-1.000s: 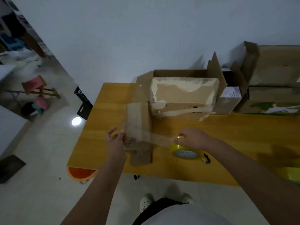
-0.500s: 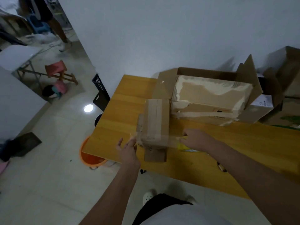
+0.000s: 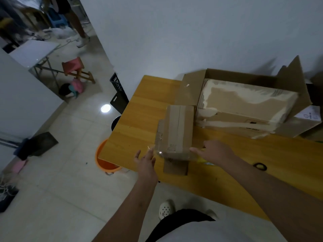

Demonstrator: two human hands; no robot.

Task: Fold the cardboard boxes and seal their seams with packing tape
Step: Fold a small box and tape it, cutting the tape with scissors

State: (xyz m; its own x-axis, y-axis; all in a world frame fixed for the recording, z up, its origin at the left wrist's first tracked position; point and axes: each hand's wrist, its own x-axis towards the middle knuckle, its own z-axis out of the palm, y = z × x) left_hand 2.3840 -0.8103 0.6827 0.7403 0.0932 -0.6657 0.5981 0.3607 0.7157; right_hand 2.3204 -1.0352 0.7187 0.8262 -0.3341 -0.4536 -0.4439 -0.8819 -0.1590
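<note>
The small box point(image 3: 176, 131) sits near the table's point(image 3: 139, 119) front-left corner, long axis running away from the person toward the wall, far end just beside the big open box point(image 3: 248, 105). A tape seam runs lengthwise down its top. One cardboard flap hangs out flat at the near end.

A strip of clear tape point(image 3: 174, 151) stretches sideways across the box's near end, crossing that seam.

Left hand point(image 3: 146, 160) is at the box's near-left corner, fingers mostly straight and spread, fingertips up by the loose tape end. Looks like it's touching or pinching the tape, but honestly can't tell which, it's a bit blurry.

Right hand point(image 3: 214, 151) is on the near-right side, fingers curled down over the yellow tape roll point(image 3: 203, 160), which is mostly hidden under it, thumb pointing at the box.

Also a black ring point(image 3: 259, 166) lies on the table to the right, and an orange bucket point(image 3: 104, 161) sits on the floor under the table corner.
</note>
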